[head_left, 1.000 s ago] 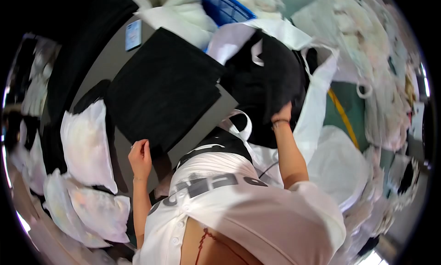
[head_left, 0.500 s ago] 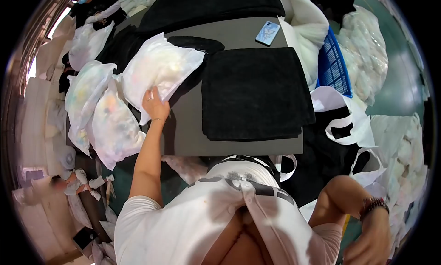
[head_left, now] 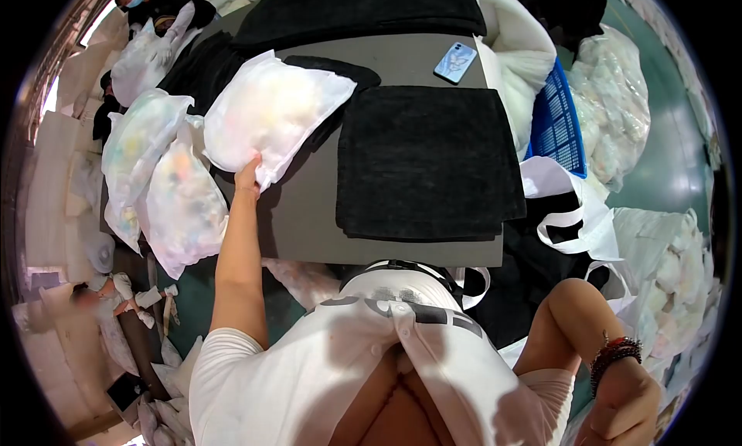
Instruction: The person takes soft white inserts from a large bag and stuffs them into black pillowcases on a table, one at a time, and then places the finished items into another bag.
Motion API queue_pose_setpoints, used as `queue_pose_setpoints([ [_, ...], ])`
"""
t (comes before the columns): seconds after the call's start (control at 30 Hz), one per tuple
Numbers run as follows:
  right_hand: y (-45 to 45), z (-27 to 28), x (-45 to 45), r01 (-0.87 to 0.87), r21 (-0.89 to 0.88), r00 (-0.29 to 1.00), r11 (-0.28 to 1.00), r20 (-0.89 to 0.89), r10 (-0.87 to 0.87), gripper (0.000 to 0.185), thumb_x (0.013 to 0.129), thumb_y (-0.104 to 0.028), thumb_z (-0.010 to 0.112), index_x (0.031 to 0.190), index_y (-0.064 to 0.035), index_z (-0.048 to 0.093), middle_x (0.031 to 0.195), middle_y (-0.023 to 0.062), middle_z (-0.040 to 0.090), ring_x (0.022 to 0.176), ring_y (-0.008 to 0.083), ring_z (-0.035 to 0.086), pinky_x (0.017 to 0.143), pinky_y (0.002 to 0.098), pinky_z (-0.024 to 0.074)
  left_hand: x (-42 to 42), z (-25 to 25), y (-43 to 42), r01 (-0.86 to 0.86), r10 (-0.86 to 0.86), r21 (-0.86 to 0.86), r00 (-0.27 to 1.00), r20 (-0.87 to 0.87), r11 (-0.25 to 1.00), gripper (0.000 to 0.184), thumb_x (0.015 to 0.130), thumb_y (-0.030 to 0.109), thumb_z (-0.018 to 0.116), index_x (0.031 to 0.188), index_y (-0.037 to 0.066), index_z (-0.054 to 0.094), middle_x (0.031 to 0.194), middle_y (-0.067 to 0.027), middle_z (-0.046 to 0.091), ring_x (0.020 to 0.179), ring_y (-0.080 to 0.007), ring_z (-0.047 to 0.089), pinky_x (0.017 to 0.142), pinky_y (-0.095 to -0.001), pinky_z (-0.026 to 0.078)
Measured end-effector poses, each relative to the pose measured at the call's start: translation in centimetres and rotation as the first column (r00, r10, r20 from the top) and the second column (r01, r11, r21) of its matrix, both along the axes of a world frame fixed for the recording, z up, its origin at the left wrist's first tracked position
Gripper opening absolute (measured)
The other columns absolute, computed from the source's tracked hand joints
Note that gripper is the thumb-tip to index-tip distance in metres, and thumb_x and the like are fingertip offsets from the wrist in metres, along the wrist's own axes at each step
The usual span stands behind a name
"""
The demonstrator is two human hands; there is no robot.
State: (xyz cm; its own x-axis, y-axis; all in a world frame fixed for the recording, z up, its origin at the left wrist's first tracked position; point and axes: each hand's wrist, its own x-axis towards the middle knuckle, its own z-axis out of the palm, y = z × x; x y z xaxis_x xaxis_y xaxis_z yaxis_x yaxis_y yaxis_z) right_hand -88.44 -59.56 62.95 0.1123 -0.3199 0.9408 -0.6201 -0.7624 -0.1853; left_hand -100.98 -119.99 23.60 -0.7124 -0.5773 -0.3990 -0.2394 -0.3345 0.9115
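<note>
My left hand (head_left: 248,173) grips the lower corner of a white pillow-like bag (head_left: 270,110) with faint coloured filling, which lies on the grey table's left side. Two similar bags (head_left: 185,199) are just left of my forearm. A neat stack of folded black cloth (head_left: 429,164) lies flat near the front edge of the grey table (head_left: 379,253). My right hand (head_left: 622,407), with beaded bracelets at the wrist, is low at the right, away from the table. Its fingers are partly blurred and cut off by the frame's dark border.
A phone (head_left: 455,62) lies near the table's back right, with black cloth (head_left: 355,13) along the far edge. Right of the table are a blue basket (head_left: 558,121) and a white bag (head_left: 599,218) with black cloth. A masked co-worker (head_left: 166,5) is at the back left.
Since a second ago, my left hand has moved from beside the black stack onto the white bag and taken hold of it. My right hand has left the black cloth in the bag.
</note>
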Motion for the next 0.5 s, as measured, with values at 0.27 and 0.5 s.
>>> queue_pose_setpoints([
  [0.27,-2.0,-0.9,-0.8,0.182,-0.142,0.983,0.973,0.057,-0.175,0.014,0.083,0.005,0.058,0.086,-0.0074,0.063,0.051,-0.0045,0.041,0.041,0.0053,0.036,0.037,0.0225,0.0218,-1.8,18.5,13.9,0.388,-0.326,0.052,0.833,-0.447,0.92,0.055,0.088,-0.001,0.068,0.139,-0.004,0.046,0.129,-0.0176,0.061,0.116,-0.0307,0.064,0.098,-0.0422,0.055],
  [0.5,-1.2,-1.5,0.3,0.659,-0.086,0.75,0.748,-0.005,-0.661,0.044,0.087,-0.013,0.068,0.052,-0.0089,0.043,0.047,-0.0041,0.04,0.039,0.0068,0.036,0.037,0.0224,0.0253,3.4,18.6,21.1,0.947,-0.962,-0.172,0.268,-0.041,0.271,0.05,0.081,0.005,0.08,0.128,0.0,0.063,0.116,-0.0039,0.069,0.102,-0.0119,0.063,0.091,-0.0277,0.05],
])
